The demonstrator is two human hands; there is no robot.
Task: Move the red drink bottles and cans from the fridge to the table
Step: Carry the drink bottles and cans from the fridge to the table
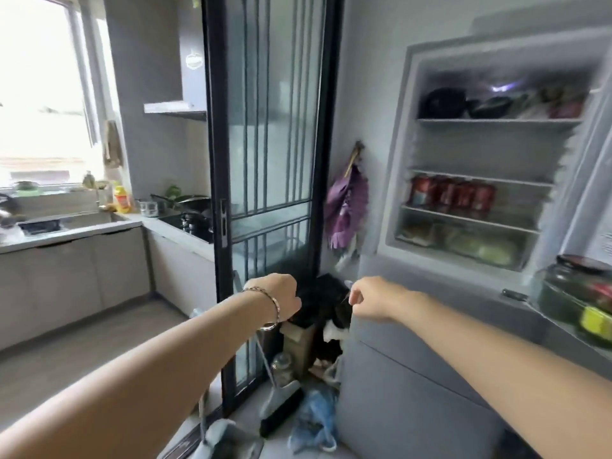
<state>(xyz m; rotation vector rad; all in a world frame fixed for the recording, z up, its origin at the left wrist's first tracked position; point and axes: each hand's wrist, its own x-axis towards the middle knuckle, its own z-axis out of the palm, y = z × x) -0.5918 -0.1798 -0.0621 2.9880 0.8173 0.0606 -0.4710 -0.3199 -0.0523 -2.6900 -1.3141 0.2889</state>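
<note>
Fridge (397,193), upper right of frame, is seen open; lower grey doors closed beneath. Sliding glass door (275,160) fills centre frame. Both forearms are extended forward from the lower corners. Left hand (281,298), centre frame, is curled loosely, nothing seen held; a bracelet (270,301) is worn at the wrist. Right hand (371,301), just right of it, is bent down, fingers folded in, empty. Red cans (452,195) are lined on the third shelf, right of centre. Labels are blurred, unreadable.
</note>
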